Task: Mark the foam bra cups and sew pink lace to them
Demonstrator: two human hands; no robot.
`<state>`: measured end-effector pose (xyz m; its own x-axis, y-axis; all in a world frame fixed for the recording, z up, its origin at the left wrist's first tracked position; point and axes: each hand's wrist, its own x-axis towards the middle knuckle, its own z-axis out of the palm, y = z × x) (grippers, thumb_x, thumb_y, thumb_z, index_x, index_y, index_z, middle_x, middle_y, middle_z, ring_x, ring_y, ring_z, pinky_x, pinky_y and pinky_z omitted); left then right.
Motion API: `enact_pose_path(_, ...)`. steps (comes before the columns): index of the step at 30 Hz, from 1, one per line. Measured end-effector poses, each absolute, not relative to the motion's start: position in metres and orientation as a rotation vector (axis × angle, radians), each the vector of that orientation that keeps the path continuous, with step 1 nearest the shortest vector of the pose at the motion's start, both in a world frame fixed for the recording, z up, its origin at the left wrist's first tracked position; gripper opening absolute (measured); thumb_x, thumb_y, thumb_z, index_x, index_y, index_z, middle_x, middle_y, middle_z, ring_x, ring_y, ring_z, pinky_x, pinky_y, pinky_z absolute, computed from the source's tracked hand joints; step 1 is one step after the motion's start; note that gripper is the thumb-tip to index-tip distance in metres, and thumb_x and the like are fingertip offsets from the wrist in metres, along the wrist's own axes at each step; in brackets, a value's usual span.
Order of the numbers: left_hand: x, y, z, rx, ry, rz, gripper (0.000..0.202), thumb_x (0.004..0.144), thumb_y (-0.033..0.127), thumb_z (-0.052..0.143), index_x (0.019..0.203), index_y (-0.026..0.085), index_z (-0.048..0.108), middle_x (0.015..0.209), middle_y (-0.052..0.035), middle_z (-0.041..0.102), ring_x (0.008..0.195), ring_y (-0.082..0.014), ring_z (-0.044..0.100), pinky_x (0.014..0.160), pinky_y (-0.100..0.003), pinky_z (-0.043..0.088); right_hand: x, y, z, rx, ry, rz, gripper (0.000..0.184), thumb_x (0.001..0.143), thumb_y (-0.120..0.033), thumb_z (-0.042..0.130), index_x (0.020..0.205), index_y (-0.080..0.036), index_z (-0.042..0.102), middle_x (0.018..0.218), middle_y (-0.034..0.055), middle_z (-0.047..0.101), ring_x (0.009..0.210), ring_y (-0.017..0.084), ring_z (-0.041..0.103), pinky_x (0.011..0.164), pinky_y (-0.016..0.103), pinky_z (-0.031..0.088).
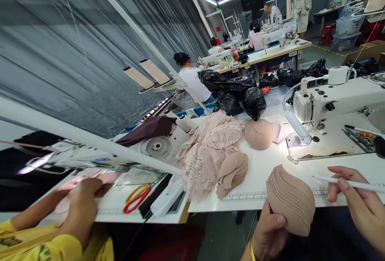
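Observation:
My left hand (270, 231) grips a fanned stack of beige bra cup pieces (291, 200) at its lower left edge, just off the table's front edge. Between the fingers of my right hand (359, 205) is a slim white pen (357, 183), its tip pointing left toward the stack without touching it. On the table, a smaller pile of beige cup pieces (233, 172) lies left of my hands. Behind it is a heap of pale pink lace fabric (210, 144). More beige pieces (261, 134) lie near the sewing machine.
A white sewing machine (339, 104) fills the table's right side, with tweezers (356, 138) on its bed. A ruler strip (246, 196) runs along the front edge. To the left, a co-worker in yellow sleeves (69, 249) handles fabric near red-and-yellow scissors (136, 199). Black plastic bags (231, 92) stand behind.

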<state>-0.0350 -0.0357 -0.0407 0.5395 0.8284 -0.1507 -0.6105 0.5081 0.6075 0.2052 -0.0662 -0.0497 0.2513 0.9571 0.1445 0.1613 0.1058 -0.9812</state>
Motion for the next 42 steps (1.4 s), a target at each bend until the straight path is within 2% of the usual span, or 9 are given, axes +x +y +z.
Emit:
enact_pose_path(3,-0.043,-0.037,-0.045,0.584,0.471,0.881,0.105,0.062,0.037,0.095,0.156,0.016,0.052,0.124,-0.0173,0.076,0.126,-0.0426,0.067,0.106,-0.055,0.054,0.208,-0.054,-0.039,-1.276,-1.084,0.995,0.029,0.111,-0.053,0.053,0.106,-0.027,0.066,0.073,0.0001,0.065,0.075,0.021,0.061,0.073,0.03,0.05)
enact_pose_path(6,-0.049,-0.038,-0.047,0.608,0.484,0.857,0.104,0.061,0.036,0.095,0.155,0.016,0.053,0.122,-0.0169,0.076,0.124,-0.042,0.068,0.105,-0.054,0.055,0.2,-0.046,-0.028,-1.262,-1.066,1.135,0.037,0.109,-0.059,0.055,0.095,-0.026,0.065,0.07,-0.0007,0.063,0.075,0.02,0.055,0.075,0.031,0.045)
enact_pose_path(10,-0.05,-0.038,-0.047,0.622,0.487,0.836,0.102,0.061,0.034,0.094,0.153,0.015,0.055,0.12,-0.0168,0.077,0.123,-0.042,0.069,0.105,-0.053,0.056,0.185,-0.044,-0.019,-1.247,-0.945,1.289,0.04,0.106,-0.064,0.058,0.091,-0.026,0.062,0.064,-0.0022,0.063,0.074,0.02,0.054,0.077,0.032,0.041)
enact_pose_path(15,-0.049,-0.037,-0.044,0.636,0.482,0.81,0.099,0.06,0.032,0.094,0.15,0.015,0.057,0.121,-0.017,0.077,0.119,-0.0415,0.071,0.103,-0.051,0.057,0.183,-0.049,-0.01,-1.199,-0.809,1.267,0.042,0.103,-0.064,0.063,0.087,-0.026,0.063,0.057,-0.0027,0.057,0.066,0.019,0.05,0.068,0.032,0.039)
enact_pose_path(21,-0.048,-0.034,-0.037,0.674,0.467,0.759,0.094,0.061,0.036,0.095,0.145,0.011,0.061,0.125,-0.0213,0.075,0.108,-0.0388,0.074,0.088,-0.044,0.06,0.186,-0.05,-0.003,-1.276,-0.993,1.183,0.046,0.102,-0.068,0.062,0.085,-0.025,0.065,0.061,-0.0002,0.06,0.068,0.021,0.055,0.071,0.034,0.045)
enact_pose_path(26,-0.048,-0.03,-0.03,0.712,0.466,0.706,0.091,0.062,0.04,0.095,0.142,0.008,0.064,0.126,-0.0225,0.074,0.115,-0.0394,0.071,0.094,-0.044,0.056,0.178,-0.054,0.008,-1.26,-0.885,1.213,0.043,0.104,-0.066,0.06,0.089,-0.026,0.064,0.06,-0.0017,0.058,0.068,0.021,0.054,0.071,0.034,0.043)
enact_pose_path(30,-0.046,-0.03,-0.026,0.71,0.458,0.722,0.101,0.063,0.04,0.094,0.151,0.011,0.056,0.122,-0.02,0.076,0.108,-0.0352,0.072,0.088,-0.04,0.055,0.176,-0.058,0.012,-1.3,-0.917,1.174,0.043,0.103,-0.067,0.062,0.087,-0.026,0.064,0.061,-0.0021,0.058,0.069,0.021,0.053,0.076,0.035,0.043)
enact_pose_path(37,-0.04,-0.029,-0.022,0.733,0.477,0.73,0.111,0.059,0.044,0.094,0.155,0.011,0.05,0.126,-0.0205,0.074,0.116,-0.0405,0.07,0.096,-0.047,0.055,0.184,-0.058,-0.004,-1.228,-0.989,1.16,0.038,0.107,-0.06,0.059,0.093,-0.025,0.065,0.066,-0.002,0.061,0.064,0.018,0.054,0.069,0.033,0.044)
enact_pose_path(42,-0.04,-0.03,-0.031,0.723,0.5,0.728,0.106,0.054,0.047,0.097,0.146,0.009,0.06,0.122,-0.021,0.075,0.12,-0.0456,0.068,0.103,-0.054,0.054,0.182,-0.058,0.002,-1.234,-1.013,1.218,0.04,0.107,-0.06,0.058,0.088,-0.026,0.065,0.06,-0.0014,0.059,0.065,0.02,0.056,0.069,0.034,0.047)
